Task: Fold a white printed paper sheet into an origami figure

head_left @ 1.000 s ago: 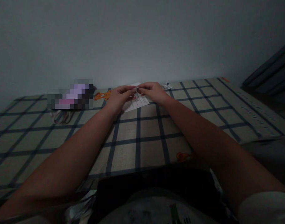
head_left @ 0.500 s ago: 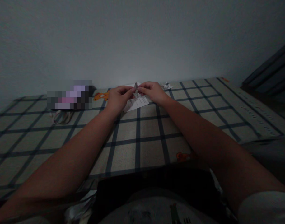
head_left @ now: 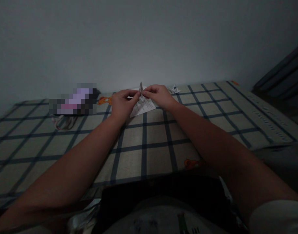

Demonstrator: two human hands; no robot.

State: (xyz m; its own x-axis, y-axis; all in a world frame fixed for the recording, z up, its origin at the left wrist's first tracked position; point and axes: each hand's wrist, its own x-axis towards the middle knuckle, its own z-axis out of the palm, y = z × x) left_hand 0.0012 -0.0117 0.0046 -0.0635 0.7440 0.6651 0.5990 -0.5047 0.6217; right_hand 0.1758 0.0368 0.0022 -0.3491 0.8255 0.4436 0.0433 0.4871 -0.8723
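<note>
Pointing up now, the slip (head_left: 141, 86) shows a tip above the fingertips that sat much lower a second ago, while both arms have barely shifted. It is a small, narrow piece of folded paper, upright between the two hands and over the upper part of a printed sheet; its lower folds are too dim to make out. The left hand (head_left: 121, 102) pinches it from one side, thumb and forefinger closed on its edge, the other fingers curled beneath and partly hidden. The right hand (head_left: 160, 96) has it from the other side in a like pinch, thumb and forefinger nearly meeting those of the left. Below them the sheet (head_left: 142, 110) lies aslant on the checked cloth (head_left: 133, 136), its print unreadable from here. Just beyond the right hand sits a folded paper figure (head_left: 174, 89) with pointed ends, touching neither hand. Left of the left hand is a printed orange bear (head_left: 104, 100), and farther left a pixelated purple-and-dark object (head_left: 77, 99) with a pale looped cord (head_left: 66, 123) by its near edge. Behind everything rises a plain grey wall (head_left: 149, 42).
</note>
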